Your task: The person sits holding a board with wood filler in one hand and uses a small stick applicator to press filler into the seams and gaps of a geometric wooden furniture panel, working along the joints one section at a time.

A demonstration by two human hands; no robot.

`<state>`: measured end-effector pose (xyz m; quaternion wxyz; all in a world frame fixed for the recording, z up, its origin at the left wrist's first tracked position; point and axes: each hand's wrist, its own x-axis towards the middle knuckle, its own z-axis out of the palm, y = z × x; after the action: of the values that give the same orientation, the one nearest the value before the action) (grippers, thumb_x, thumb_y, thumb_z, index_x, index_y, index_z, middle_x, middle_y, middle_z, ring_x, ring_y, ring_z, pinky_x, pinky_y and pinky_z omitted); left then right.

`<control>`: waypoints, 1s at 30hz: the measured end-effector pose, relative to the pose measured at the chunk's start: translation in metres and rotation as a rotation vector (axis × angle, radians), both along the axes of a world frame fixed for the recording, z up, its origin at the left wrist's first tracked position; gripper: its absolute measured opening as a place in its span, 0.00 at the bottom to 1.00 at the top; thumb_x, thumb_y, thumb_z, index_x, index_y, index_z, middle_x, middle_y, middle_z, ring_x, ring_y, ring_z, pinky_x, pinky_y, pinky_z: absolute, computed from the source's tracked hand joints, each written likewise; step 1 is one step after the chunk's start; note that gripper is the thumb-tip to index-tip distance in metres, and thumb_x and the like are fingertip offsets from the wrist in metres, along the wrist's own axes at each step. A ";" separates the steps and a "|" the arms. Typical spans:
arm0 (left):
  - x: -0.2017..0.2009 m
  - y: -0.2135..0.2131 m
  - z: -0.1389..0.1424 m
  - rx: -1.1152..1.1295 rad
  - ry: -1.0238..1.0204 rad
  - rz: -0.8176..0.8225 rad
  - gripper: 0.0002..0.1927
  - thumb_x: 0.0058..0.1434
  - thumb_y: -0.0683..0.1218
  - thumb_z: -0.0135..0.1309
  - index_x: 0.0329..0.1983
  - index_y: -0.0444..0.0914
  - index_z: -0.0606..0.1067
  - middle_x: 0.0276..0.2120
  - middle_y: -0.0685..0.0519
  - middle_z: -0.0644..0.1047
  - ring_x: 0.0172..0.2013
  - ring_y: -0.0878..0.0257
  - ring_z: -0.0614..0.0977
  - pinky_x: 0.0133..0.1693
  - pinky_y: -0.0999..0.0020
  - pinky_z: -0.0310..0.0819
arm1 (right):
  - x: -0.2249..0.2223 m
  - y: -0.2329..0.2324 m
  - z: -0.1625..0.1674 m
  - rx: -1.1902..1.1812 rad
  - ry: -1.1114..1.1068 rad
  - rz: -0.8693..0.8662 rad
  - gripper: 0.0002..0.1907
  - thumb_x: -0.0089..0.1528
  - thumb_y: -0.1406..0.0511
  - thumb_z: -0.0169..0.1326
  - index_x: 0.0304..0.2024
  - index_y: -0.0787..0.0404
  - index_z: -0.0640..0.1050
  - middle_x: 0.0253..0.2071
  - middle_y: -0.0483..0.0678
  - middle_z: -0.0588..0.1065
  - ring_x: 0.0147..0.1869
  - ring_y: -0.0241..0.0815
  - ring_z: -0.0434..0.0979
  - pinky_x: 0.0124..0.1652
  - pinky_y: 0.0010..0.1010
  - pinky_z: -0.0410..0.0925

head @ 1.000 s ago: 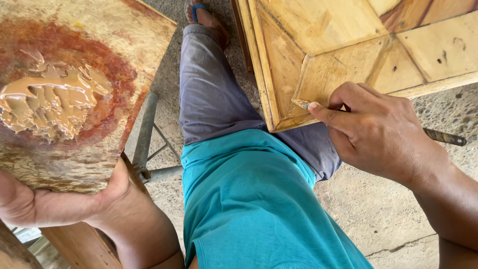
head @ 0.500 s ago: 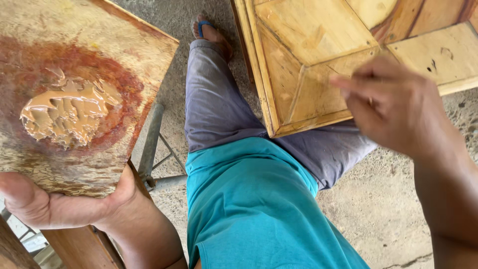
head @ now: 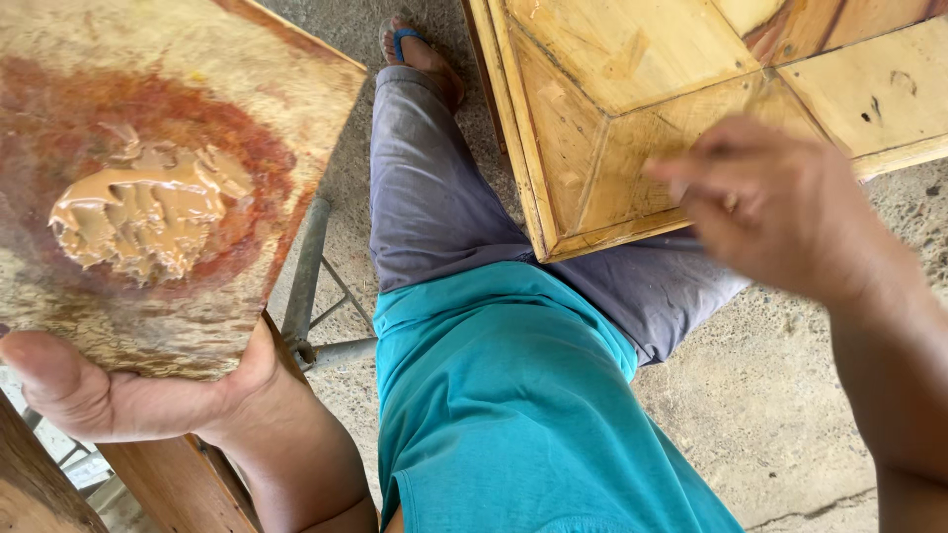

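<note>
Rough concrete floor [head: 790, 415] below: left hand [head: 109, 395] grips stained putty-smeared board [head: 188, 118]; blurred right hand [head: 780, 212], grip unclear, touches pale panelled wooden door [head: 632, 59].

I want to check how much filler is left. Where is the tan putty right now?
In the head view the tan putty sits in a heap on the stained board at far left, which the left hand holds from below, apart from the wooden panel.

Right hand [head: 780, 212] blurred; its tool hidden.

Woodworking workshop (open-air, seemingly): panelled wooden door [head: 691, 109], putty-smeared board [head: 148, 207], rough concrete floor [head: 780, 395], metal frame [head: 306, 286].
</note>
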<state>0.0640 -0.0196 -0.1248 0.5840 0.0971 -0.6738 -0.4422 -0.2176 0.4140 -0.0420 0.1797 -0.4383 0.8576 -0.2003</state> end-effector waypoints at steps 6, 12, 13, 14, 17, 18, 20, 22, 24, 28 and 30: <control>-0.051 0.044 0.053 0.695 0.021 -0.740 0.28 0.76 0.55 0.55 0.67 0.29 0.67 0.62 0.42 0.77 0.57 0.53 0.82 0.61 0.51 0.77 | 0.050 0.073 0.029 -0.245 -0.085 -0.295 0.12 0.65 0.76 0.54 0.50 0.65 0.79 0.41 0.56 0.76 0.38 0.39 0.78 0.29 0.22 0.72; -0.122 0.136 0.089 0.776 -0.058 -0.807 0.29 0.79 0.50 0.57 0.70 0.26 0.63 0.64 0.41 0.72 0.62 0.48 0.76 0.67 0.49 0.71 | 0.107 0.136 0.023 -0.518 -0.089 -0.893 0.12 0.74 0.76 0.51 0.60 0.67 0.76 0.48 0.52 0.74 0.39 0.34 0.78 0.37 0.19 0.72; -0.131 0.150 0.091 0.793 -0.073 -0.810 0.28 0.78 0.49 0.58 0.69 0.26 0.64 0.64 0.40 0.71 0.62 0.47 0.75 0.68 0.50 0.71 | 0.118 0.142 0.021 -0.522 -0.070 -0.969 0.13 0.74 0.76 0.52 0.60 0.68 0.77 0.48 0.52 0.74 0.38 0.35 0.78 0.36 0.20 0.72; -0.140 0.163 0.091 0.839 -0.095 -0.870 0.27 0.75 0.48 0.59 0.68 0.27 0.66 0.64 0.41 0.72 0.62 0.48 0.75 0.68 0.50 0.71 | 0.128 0.145 0.019 -0.519 -0.029 -1.021 0.12 0.74 0.77 0.52 0.60 0.68 0.77 0.49 0.53 0.74 0.39 0.36 0.78 0.37 0.21 0.72; -0.167 0.194 0.086 0.678 -0.151 -0.985 0.15 0.75 0.44 0.59 0.57 0.29 0.75 0.58 0.43 0.77 0.58 0.53 0.77 0.65 0.53 0.73 | 0.146 0.151 0.025 -0.546 0.069 -1.052 0.10 0.74 0.78 0.54 0.58 0.71 0.77 0.49 0.55 0.74 0.42 0.38 0.78 0.41 0.23 0.73; -0.172 0.202 0.086 0.575 -0.158 -0.989 0.11 0.74 0.43 0.59 0.53 0.30 0.77 0.57 0.45 0.77 0.57 0.55 0.77 0.65 0.54 0.74 | 0.150 0.151 0.031 -0.556 0.075 -1.050 0.10 0.73 0.78 0.54 0.58 0.72 0.77 0.50 0.55 0.74 0.43 0.38 0.78 0.41 0.23 0.74; -0.181 0.220 0.083 0.366 -0.147 -0.972 0.05 0.73 0.41 0.57 0.46 0.34 0.78 0.56 0.51 0.76 0.59 0.59 0.77 0.64 0.57 0.76 | 0.154 0.149 0.047 -0.576 0.073 -1.049 0.11 0.72 0.77 0.55 0.58 0.71 0.77 0.50 0.55 0.75 0.43 0.38 0.79 0.41 0.23 0.74; -0.188 0.235 0.081 0.278 -0.149 -0.975 0.03 0.72 0.39 0.55 0.45 0.35 0.79 0.55 0.55 0.75 0.59 0.62 0.78 0.63 0.60 0.78 | 0.156 0.147 0.060 -0.552 0.092 -1.050 0.13 0.71 0.77 0.56 0.58 0.71 0.78 0.49 0.55 0.76 0.41 0.37 0.79 0.40 0.23 0.74; -0.192 0.246 0.080 0.317 -0.180 -1.015 0.05 0.73 0.37 0.53 0.48 0.33 0.79 0.54 0.54 0.76 0.54 0.64 0.80 0.61 0.63 0.79 | 0.157 0.145 0.068 -0.480 0.145 -1.047 0.13 0.70 0.77 0.56 0.57 0.72 0.78 0.48 0.57 0.76 0.40 0.39 0.79 0.38 0.24 0.73; -0.193 0.257 0.078 0.658 -0.192 -1.175 0.04 0.69 0.35 0.54 0.42 0.33 0.79 0.43 0.51 0.78 0.45 0.62 0.82 0.52 0.62 0.81 | 0.152 0.143 0.067 -0.367 0.252 -0.865 0.10 0.67 0.77 0.58 0.51 0.72 0.80 0.43 0.59 0.77 0.36 0.42 0.79 0.31 0.27 0.72; -0.192 0.257 0.077 0.382 -0.207 -1.040 0.03 0.72 0.35 0.55 0.45 0.31 0.79 0.47 0.53 0.78 0.50 0.64 0.81 0.56 0.63 0.80 | 0.148 0.140 0.064 -0.281 0.256 -0.774 0.09 0.65 0.77 0.60 0.48 0.73 0.82 0.40 0.60 0.78 0.29 0.43 0.77 0.22 0.26 0.68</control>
<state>-0.1277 0.2377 -0.0482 0.1921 -0.1007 -0.5949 -0.7740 -0.0693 0.5541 0.0219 -0.0778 -0.1260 0.9385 -0.3119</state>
